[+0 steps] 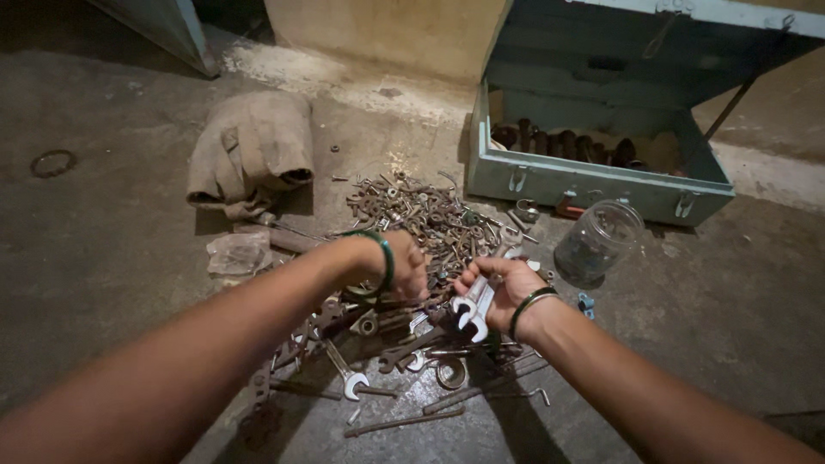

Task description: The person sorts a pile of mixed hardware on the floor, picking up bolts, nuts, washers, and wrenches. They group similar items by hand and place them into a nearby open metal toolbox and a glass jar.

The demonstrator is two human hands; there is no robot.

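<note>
The right hand point(507, 288) has its fingers point(481, 277) curled around a bundle of bright open-ended spanners point(474, 311), their jaw ends pointing down toward the floor point(112, 258). The left hand point(404, 266) reaches, fingers bent down, into the pile of rusty nuts and bolts point(430, 219); whether it grips anything I cannot tell. Both wrists carry green bangles.

Judging by this, sorting is in hand: spanners gathered in 1 hand while the other picks through the heap. A next pick would call for a clean pinch on 1 piece among many tangled ones.

More spanners point(348, 378) lie on the floor below the hands. A clear plastic jar point(599, 241) lies tipped just right of the pile. Behind it stands an open pale blue metal toolbox point(593, 185) holding rusty parts. A folded brown cloth point(251, 150) lies to the left.
</note>
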